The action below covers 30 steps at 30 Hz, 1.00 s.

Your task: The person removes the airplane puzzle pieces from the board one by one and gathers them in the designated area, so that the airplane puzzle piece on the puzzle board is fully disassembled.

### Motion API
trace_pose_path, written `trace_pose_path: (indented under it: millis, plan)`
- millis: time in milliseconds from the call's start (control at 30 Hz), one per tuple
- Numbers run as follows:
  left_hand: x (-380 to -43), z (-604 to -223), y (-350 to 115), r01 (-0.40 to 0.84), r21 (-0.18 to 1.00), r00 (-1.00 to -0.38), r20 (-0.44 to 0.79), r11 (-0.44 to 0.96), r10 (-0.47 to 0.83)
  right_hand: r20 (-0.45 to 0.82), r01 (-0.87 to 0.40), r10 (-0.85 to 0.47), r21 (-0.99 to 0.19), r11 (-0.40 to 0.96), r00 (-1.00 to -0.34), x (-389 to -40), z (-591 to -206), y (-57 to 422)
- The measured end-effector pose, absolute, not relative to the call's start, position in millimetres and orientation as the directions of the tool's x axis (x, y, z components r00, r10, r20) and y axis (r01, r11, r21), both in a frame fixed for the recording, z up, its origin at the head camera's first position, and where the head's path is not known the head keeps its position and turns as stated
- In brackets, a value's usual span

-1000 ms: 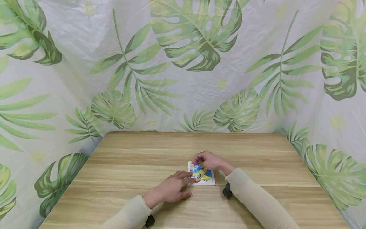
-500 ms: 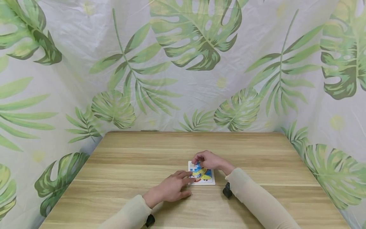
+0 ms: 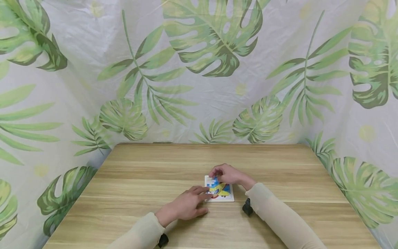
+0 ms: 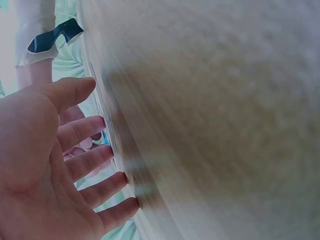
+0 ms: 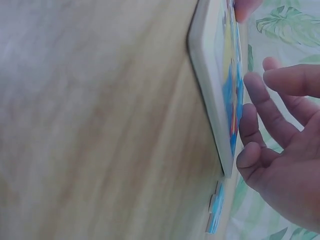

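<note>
A small jigsaw puzzle (image 3: 228, 199) with a white border and a yellow airplane picture lies flat on the table. Bare beige patches show at its upper left. My left hand (image 3: 187, 203) rests from the left with spread, fairly straight fingers, index and middle tips on the picture. Above the upper part my right hand (image 3: 228, 174) bends over, pinching a blue puzzle piece (image 3: 215, 180) between thumb and fingers; the grip is partly hidden. In the right wrist view the thumb and fingertips of the right hand (image 5: 287, 135) come together just above the board.
A loose blue puzzle piece (image 5: 215, 207) lies on the table past the board's corner in the right wrist view. The wooden table (image 3: 149, 166) ends at a leaf-patterned cloth (image 3: 202, 103) behind and on both sides. Black devices (image 3: 247, 207) sit at both wrists.
Both hands keep nearly the same place over the puzzle. The blue piece at the right fingertips shifts only very slightly, if at all.
</note>
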<state>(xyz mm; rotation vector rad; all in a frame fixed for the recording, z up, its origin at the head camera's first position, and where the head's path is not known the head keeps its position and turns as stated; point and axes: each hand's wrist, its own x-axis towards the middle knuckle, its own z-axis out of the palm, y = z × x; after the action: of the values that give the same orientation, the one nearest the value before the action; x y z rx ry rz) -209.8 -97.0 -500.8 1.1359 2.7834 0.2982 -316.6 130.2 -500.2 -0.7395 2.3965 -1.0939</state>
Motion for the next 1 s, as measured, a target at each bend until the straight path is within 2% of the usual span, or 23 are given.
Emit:
trace_pose_path:
  millis: [200,467,1000]
  plan:
    - [-209.7,-501.1,-97.7,0.678,0.228,-0.710,-0.039,0.698,0.703,-0.108,-0.304,-0.577,-0.765,0.568,-0.809,-317.4,-498.9,131.7]
    - [-210.4,-501.9,-98.5,0.675,0.230,-0.713,-0.043,0.701,0.700,-0.098,-0.300,-0.571,-0.771,0.561,-0.815,-317.9,-498.9,132.9]
    - [-212.0,-504.1,-99.1,0.669,0.220,-0.718,-0.057,0.710,0.694,-0.112,-0.238,-0.489,-0.767,0.596,-0.865,-315.7,-497.4,132.1]
